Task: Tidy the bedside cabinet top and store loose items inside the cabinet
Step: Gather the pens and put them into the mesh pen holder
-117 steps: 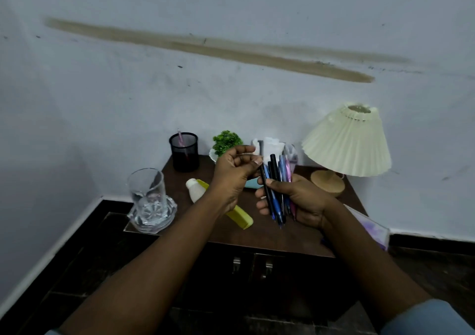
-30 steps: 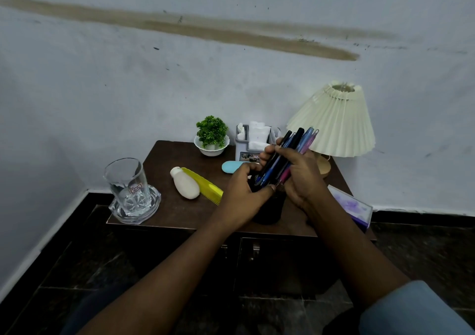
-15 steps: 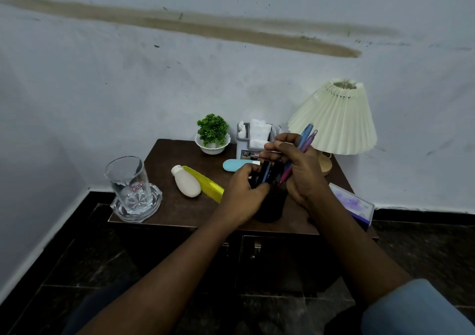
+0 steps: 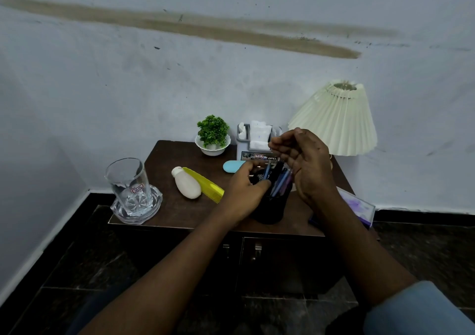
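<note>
Glass, white bottle and yellow comb lie loose on the cabinet top, not yet stored. My left hand curls round the rim of the black pen cup, likely to steady it against tipping. The pens stand inside it. My right hand hovers just above, fingers slack, holding nothing. The cup's left side is hidden behind my hand and I can't count the pens. My forearm half covers the purple box. Cabinet doors closed

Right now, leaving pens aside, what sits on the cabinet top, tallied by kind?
Glass: 1
Clear dish: 1
Bottle: 1
Comb: 1
Plant: 1
Organizer: 1
Blue case: 1
Pen holder: 1
Lamp: 1
Purple box: 1
Total: 10
</note>
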The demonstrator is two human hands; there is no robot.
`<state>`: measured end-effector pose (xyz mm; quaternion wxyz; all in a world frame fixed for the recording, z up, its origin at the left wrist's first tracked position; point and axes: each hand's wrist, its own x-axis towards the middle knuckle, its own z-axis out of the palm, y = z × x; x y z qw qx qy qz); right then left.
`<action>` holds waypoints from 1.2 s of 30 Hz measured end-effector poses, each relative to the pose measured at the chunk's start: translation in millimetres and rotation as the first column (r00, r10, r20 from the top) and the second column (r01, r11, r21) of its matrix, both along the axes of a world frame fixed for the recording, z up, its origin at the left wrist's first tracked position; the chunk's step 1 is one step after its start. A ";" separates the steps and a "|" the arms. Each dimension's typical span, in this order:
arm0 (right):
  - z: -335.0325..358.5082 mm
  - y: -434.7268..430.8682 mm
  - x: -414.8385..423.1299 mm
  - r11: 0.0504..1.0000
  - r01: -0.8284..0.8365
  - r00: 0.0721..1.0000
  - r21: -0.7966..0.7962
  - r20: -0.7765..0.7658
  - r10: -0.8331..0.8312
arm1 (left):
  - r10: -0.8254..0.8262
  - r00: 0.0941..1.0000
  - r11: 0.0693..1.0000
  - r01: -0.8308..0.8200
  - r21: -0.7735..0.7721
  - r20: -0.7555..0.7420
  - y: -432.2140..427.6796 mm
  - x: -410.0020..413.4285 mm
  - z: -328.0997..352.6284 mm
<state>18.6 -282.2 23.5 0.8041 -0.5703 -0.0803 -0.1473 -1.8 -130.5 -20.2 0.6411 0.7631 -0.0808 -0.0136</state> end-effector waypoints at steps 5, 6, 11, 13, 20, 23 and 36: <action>-4.5 -9.4 7.0 0.871 0.175 0.984 -0.458 0.063 -0.164 | -0.158 0.987 0.987 0.160 0.031 -0.040 3.5 3.2 0.7; -6.8 -12.0 7.4 0.794 0.168 0.984 -0.584 0.053 -0.170 | -0.209 0.976 0.976 0.212 0.039 -0.058 4.8 3.4 0.0; -20.6 -17.1 9.5 0.472 -0.024 1.000 -0.881 -0.025 0.003 | -0.321 0.945 0.941 0.326 0.094 -0.066 12.3 1.2 -6.2; -23.3 -16.9 12.3 0.416 -0.002 0.999 -0.909 0.016 0.039 | -0.295 0.955 0.949 0.297 0.105 -0.035 13.1 0.8 -6.6; -24.4 -13.2 12.7 0.500 0.043 0.988 -0.865 0.112 0.108 | -0.215 0.976 0.974 0.211 0.082 0.046 11.6 1.5 -10.4; -25.0 -9.4 11.2 0.542 0.076 0.986 -0.837 0.146 0.086 | -0.185 0.981 0.980 0.180 0.088 0.053 9.2 0.6 -12.7; -32.2 -1.9 14.0 0.548 0.138 0.990 -0.825 0.116 -0.075 | -0.167 0.976 0.976 0.144 0.160 0.141 -2.3 -9.9 -16.1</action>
